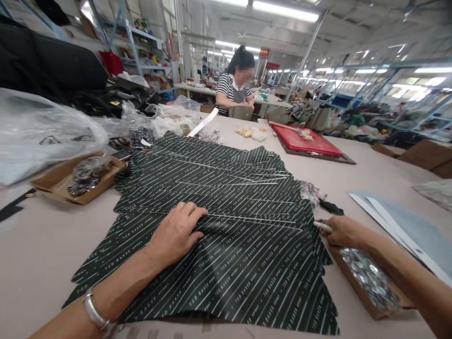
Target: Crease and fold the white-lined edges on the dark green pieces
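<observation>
Dark green fabric (243, 263) with diagonal white stripes and lettering lies in layered pieces before me. Long thin white lines cross it from side to side. My left hand (178, 230) rests palm down on the fabric's middle, its thumb and index finger apart, holding nothing. At the fabric's right edge, my right hand (344, 231) is closed around a white pen-like stick (322, 227) whose tip points left. Below that hand sits an open cardboard box (356, 285) filled with shiny metal pieces (369, 278).
To the left stands a cardboard tray (67, 193) with bagged metal parts, beside clear plastic bags (42, 136). A red board (307, 140) lies at the back right, white strips (391, 230) at the right. A co-worker (235, 87) is across the table.
</observation>
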`<move>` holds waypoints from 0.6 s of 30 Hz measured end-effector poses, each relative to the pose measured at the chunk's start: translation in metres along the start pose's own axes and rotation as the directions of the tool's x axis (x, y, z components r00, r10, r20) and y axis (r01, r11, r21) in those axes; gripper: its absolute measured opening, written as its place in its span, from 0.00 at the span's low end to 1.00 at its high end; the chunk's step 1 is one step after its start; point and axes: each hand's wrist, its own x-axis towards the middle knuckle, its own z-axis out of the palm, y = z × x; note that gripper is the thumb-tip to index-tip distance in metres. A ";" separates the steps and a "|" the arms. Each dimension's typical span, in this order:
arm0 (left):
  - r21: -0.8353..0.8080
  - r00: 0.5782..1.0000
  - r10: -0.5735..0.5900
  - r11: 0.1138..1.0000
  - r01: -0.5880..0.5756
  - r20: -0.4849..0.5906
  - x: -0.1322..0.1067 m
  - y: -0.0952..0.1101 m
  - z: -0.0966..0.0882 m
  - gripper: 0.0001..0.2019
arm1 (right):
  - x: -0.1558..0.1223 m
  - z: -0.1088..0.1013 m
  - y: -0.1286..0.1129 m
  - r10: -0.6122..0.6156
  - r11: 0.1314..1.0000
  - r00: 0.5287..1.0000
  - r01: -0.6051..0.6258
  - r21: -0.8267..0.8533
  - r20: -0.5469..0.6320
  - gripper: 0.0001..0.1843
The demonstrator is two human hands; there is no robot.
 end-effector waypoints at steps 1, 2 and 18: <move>0.009 1.000 0.005 1.000 -0.005 -0.007 -0.001 0.001 0.000 0.19 | -0.001 0.000 -0.001 -0.002 1.000 1.000 0.002 0.003 0.000 0.07; 0.017 1.000 0.011 1.000 -0.011 -0.015 -0.003 0.002 0.000 0.18 | -0.003 -0.001 -0.001 -0.004 1.000 1.000 0.004 0.009 0.002 0.06; -0.047 0.994 -0.037 0.998 0.042 0.107 -0.026 0.024 -0.001 0.11 | -0.006 0.003 0.005 0.013 1.000 0.993 -0.016 -0.027 -0.113 0.03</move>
